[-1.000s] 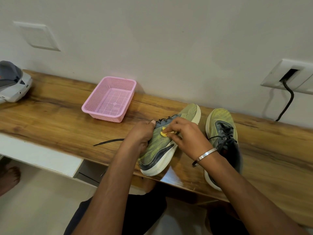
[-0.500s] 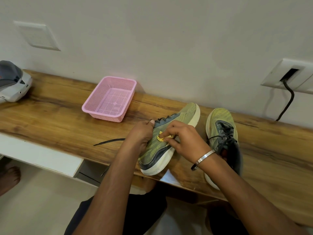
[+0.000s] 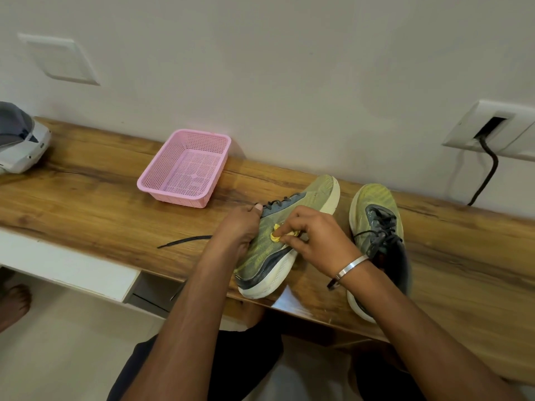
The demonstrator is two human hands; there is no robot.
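Wiping the upper looks to be the step in hand. The green running shoe [image 3: 262,256] lies tipped toward its side on the table [image 3: 86,204], to the right of the pink basket [image 3: 179,198] and nearer the person than it. The left hand [image 3: 240,227] grips it by the laced opening. The right hand [image 3: 318,241] pinches a small yellow cloth [image 3: 276,231] against the mesh. The next move probably calls for short rubbing strokes toward the sole, with the left grip firm so the shoe cannot roll.

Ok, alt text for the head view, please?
The right hand pinches a yellow cloth against the side of a green shoe, which the left hand grips, tilted on a wooden shelf. A second shoe stands just right of it; a pink basket sits further left by the wall.
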